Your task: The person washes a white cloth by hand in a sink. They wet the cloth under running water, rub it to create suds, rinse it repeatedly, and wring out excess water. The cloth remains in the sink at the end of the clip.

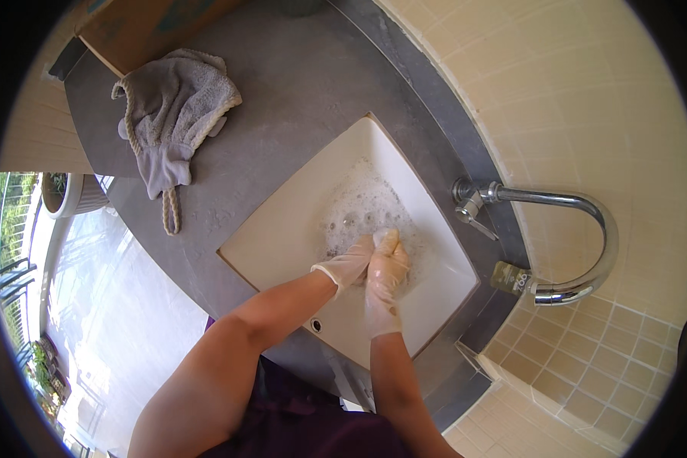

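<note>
Both my hands wear thin, whitish translucent gloves and meet over the white rectangular basin (286, 223). My left hand (355, 262) presses against the side of my right hand (388, 266), and its fingers are mostly hidden there. Curled fingers show on the right hand, whose glove looks wet. A small whitish patch shows at the fingertips; whether it is foam or something held, I cannot tell. Soapy water with white suds and bubbles (360, 200) lies in the basin just beyond my hands.
A chrome gooseneck faucet (598, 229) with a lever (478, 220) stands at the right, a tag (509, 277) near its spout. On the grey countertop (275, 97) lies a grey hand towel (177, 109) with a braided loop, beside a cardboard box (143, 28). A planter (80, 194) stands beyond the counter.
</note>
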A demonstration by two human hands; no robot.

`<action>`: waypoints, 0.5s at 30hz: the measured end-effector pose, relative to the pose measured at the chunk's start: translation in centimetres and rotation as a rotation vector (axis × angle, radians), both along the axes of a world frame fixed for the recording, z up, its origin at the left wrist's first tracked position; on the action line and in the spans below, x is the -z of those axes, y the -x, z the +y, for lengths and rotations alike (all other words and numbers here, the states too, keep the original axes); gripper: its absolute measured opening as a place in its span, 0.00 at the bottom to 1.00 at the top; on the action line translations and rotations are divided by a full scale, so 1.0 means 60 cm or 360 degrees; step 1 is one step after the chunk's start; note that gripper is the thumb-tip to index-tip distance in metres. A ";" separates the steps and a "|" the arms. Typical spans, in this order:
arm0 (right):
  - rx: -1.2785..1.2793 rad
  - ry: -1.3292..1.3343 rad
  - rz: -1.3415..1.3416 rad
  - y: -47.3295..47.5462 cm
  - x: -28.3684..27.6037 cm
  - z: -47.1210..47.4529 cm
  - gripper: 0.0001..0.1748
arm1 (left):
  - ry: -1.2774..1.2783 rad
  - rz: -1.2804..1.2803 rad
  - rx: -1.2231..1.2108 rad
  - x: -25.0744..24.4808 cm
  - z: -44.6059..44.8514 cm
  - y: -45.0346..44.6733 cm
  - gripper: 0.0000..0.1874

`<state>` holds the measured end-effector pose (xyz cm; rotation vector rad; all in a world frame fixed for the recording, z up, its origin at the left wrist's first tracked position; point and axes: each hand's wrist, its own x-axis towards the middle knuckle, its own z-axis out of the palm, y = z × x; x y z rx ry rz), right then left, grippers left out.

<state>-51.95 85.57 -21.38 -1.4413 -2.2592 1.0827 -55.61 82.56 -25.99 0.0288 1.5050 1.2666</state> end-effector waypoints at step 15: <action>0.0327 0.0369 0.0478 0.020 -0.008 0.033 0.25 | -0.0217 0.0701 0.0282 -0.039 0.010 0.017 0.15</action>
